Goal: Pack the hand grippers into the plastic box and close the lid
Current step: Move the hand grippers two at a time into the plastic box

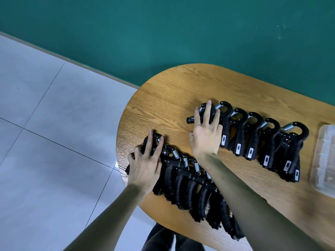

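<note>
Two rows of black hand grippers with steel springs lie on the wooden table point(163, 98). The far row point(257, 142) runs toward the right. The near row point(192, 187) runs along the table's front edge. My left hand point(145, 165) lies on the leftmost gripper of the near row point(154, 140), fingers curled over its top. My right hand point(206, 134) rests on the leftmost gripper of the far row point(210, 115), fingers spread across it. A clear plastic box point(324, 160) sits at the right edge, partly cut off by the frame.
The rounded left end of the table overhangs a grey tiled floor point(54, 124). A green wall point(163, 33) stands behind the table. My legs point(163, 240) show below the table's near edge.
</note>
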